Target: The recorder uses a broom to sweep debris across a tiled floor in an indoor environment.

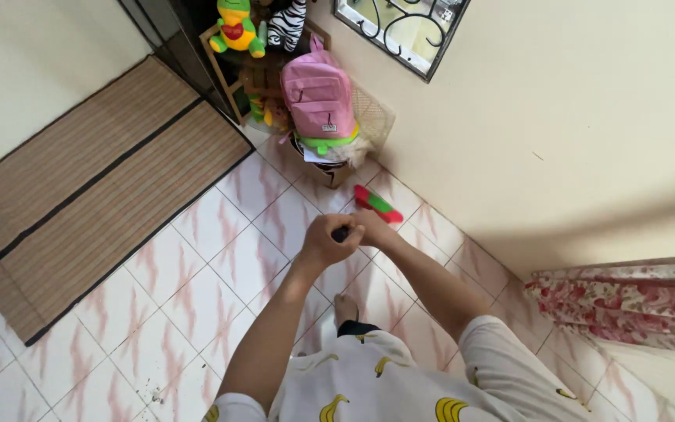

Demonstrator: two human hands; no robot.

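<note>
Left hand (326,241) and right hand (370,227) — fingers curling tight, both gripping one dark slim handle (341,233) — red-and-green broom head (376,205) resting beyond, near the cream wall (556,141).

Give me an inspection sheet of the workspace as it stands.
Surface: tiled floor, white with pink streaks; a few dark specks near the bottom edge.
Job's things: dark handle gripped by both hands; red and green head low by the wall.
Clutter: pink backpack, soft toys on a wooden shelf.
Hands: left hand and right hand, fingers closed on the handle.
Cables: nothing seen.
Surroundings: striped mat, barred window, floral fabric.
</note>
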